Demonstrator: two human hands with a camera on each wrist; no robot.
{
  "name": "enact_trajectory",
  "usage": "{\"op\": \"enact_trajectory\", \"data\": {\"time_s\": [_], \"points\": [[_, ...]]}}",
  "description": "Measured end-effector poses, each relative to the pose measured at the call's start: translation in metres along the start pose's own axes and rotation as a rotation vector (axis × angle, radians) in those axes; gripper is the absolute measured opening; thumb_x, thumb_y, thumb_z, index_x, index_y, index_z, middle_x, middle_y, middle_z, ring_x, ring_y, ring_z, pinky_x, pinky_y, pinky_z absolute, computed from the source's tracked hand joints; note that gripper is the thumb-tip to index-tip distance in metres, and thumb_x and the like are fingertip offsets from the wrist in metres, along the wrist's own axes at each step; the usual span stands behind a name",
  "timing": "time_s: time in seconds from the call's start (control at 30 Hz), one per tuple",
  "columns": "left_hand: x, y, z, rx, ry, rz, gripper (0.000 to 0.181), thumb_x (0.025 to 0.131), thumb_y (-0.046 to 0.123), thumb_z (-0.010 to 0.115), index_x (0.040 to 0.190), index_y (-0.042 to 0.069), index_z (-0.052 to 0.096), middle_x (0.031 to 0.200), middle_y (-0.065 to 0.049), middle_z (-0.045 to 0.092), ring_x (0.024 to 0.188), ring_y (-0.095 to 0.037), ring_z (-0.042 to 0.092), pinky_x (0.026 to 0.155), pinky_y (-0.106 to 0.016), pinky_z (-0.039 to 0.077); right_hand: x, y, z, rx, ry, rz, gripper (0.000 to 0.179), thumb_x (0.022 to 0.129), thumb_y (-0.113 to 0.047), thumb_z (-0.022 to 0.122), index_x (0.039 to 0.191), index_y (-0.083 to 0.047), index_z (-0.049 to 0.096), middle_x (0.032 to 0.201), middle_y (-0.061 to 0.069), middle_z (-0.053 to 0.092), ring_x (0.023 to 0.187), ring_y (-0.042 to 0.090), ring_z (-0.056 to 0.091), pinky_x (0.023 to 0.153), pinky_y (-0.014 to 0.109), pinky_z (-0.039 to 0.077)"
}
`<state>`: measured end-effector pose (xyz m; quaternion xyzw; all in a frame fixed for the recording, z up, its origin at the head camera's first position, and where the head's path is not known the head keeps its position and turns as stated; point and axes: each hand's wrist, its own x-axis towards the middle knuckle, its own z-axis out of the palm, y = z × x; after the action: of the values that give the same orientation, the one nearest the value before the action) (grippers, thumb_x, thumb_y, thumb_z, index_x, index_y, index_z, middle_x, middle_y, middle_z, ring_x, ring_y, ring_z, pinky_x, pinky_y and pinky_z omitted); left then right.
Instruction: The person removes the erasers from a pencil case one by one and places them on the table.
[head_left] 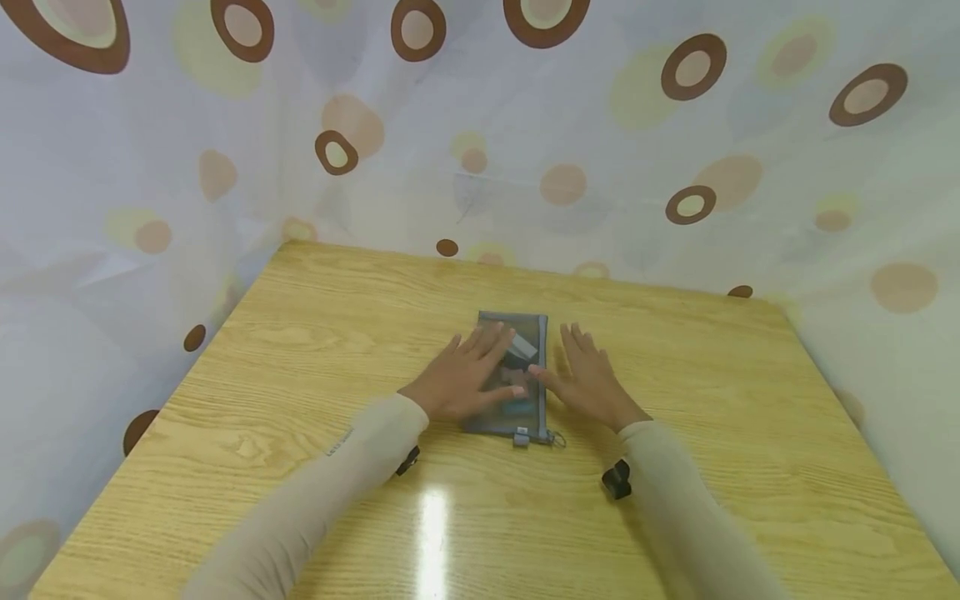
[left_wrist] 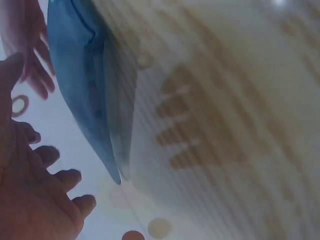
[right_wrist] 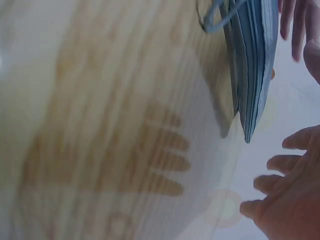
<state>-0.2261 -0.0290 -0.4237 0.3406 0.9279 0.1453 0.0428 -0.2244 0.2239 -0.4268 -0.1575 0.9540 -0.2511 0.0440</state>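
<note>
A grey-blue see-through zip pouch (head_left: 529, 421) lies flat on the wooden table (head_left: 337, 333). Through its cover show a pale grey block (head_left: 522, 347) and something light blue near the lower end. Over the pouch's left part spreads my left hand (head_left: 474, 373), fingers straight; the left wrist view shows a gap between its fingers and the pouch (left_wrist: 82, 75). My right hand (head_left: 591, 382) hovers along the zipped right edge, its fingers extended and its thumb tip overlapping that edge. Neither hand grips anything. Part of the pouch is hidden beneath the left hand.
A small tab (head_left: 521, 439) and a metal ring (head_left: 557, 439) stick out at the pouch's near end. White sheeting with brown and yellow circles (head_left: 562, 183) encloses the table's back and sides. Both hands cast shadows on the wood.
</note>
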Motion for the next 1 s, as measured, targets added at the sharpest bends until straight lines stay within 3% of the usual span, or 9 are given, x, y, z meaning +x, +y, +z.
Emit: {"op": "enact_trajectory", "data": {"time_s": [0.13, 0.27, 0.37, 0.63, 0.87, 1.0], "points": [[-0.001, 0.008, 0.004, 0.016, -0.055, 0.057, 0.082, 0.105, 0.059, 0.036, 0.163, 0.008, 0.008, 0.169, -0.013, 0.011, 0.153, -0.04, 0.014, 0.123, -0.056, 0.015, -0.001, -0.006, 0.006, 0.061, -0.03, -0.06, 0.093, 0.102, -0.054, 0.053, 0.159, 0.006, 0.012, 0.165, 0.029, 0.005, 0.151, 0.05, 0.006, 0.117, 0.072, 0.003], [-0.002, 0.011, 0.008, -0.007, -0.08, 0.076, 0.077, 0.107, 0.053, 0.04, 0.163, 0.008, 0.013, 0.168, -0.012, 0.016, 0.152, -0.039, 0.018, 0.123, -0.052, 0.019, -0.003, -0.01, 0.009, 0.098, -0.055, -0.091, 0.087, 0.102, -0.049, 0.057, 0.158, 0.007, 0.02, 0.165, 0.028, 0.011, 0.151, 0.046, 0.014, 0.119, 0.066, 0.014], [-0.001, 0.013, 0.008, -0.022, -0.098, 0.066, 0.076, 0.106, 0.052, 0.042, 0.163, 0.009, 0.016, 0.167, -0.011, 0.018, 0.152, -0.037, 0.021, 0.123, -0.049, 0.021, -0.003, -0.011, 0.009, 0.095, -0.067, -0.109, 0.083, 0.1, -0.046, 0.061, 0.156, 0.006, 0.029, 0.163, 0.027, 0.02, 0.149, 0.046, 0.022, 0.118, 0.063, 0.023], [0.001, 0.013, 0.009, -0.05, -0.147, 0.031, 0.073, 0.106, 0.05, 0.042, 0.163, 0.01, 0.018, 0.168, -0.009, 0.016, 0.154, -0.032, 0.016, 0.125, -0.046, 0.018, -0.005, -0.01, 0.009, 0.146, -0.098, -0.139, 0.078, 0.098, -0.039, 0.068, 0.152, 0.007, 0.036, 0.161, 0.026, 0.026, 0.147, 0.044, 0.027, 0.118, 0.059, 0.026], [-0.001, 0.017, 0.009, -0.022, -0.083, 0.101, 0.066, 0.107, 0.042, 0.047, 0.159, 0.005, 0.028, 0.166, -0.014, 0.022, 0.152, -0.035, 0.022, 0.123, -0.045, 0.024, -0.005, -0.008, 0.01, 0.101, -0.098, -0.153, 0.076, 0.1, -0.039, 0.065, 0.152, 0.008, 0.035, 0.162, 0.025, 0.024, 0.148, 0.044, 0.026, 0.119, 0.058, 0.026], [-0.005, 0.02, 0.009, -0.038, -0.08, 0.135, 0.06, 0.109, 0.034, 0.047, 0.158, 0.003, 0.031, 0.166, -0.013, 0.021, 0.152, -0.031, 0.022, 0.122, -0.042, 0.024, -0.007, -0.007, 0.009, 0.068, -0.079, -0.191, 0.072, 0.099, -0.034, 0.067, 0.149, 0.01, 0.04, 0.159, 0.026, 0.029, 0.146, 0.046, 0.03, 0.117, 0.059, 0.028]]}}
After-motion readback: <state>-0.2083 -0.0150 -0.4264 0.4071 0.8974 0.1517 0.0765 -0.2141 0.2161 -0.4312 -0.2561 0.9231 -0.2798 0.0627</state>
